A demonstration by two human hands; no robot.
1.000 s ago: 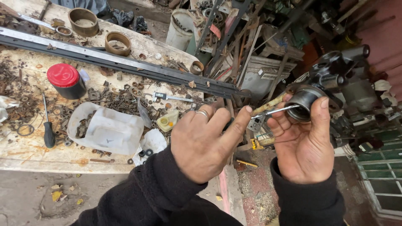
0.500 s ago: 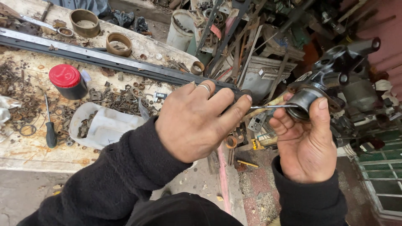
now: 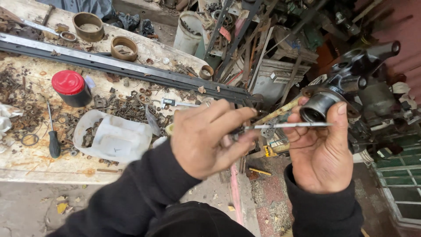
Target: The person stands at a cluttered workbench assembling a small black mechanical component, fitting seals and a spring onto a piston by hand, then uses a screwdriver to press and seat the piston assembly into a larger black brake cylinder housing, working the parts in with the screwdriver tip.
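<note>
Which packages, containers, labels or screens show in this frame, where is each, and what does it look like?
Can: on the workbench, left; dark round body, red lid, upright.
Plastic jug: bench front, near the left hand; translucent white, cut open, on its side, scrap inside.
Bucket: behind the bench, top centre; white, cylindrical.
Caliper: on the bench; small grey display, unreadable.
No signs visible.

- Thin metal rod (image 3: 291, 126): slender, straight and silvery, lying almost level. Its near end is pinched in the fingertips of the left hand (image 3: 210, 138); its far end reaches across the right hand (image 3: 322, 153), just below the mouth of the metal part.
- Black metal part (image 3: 351, 77): a dark, heavy casting with a short round sleeve (image 3: 316, 106) at its lower end, open mouth facing the camera. It is held up in the air past the worktop's edge, the right hand's thumb and fingers around the sleeve.
</note>
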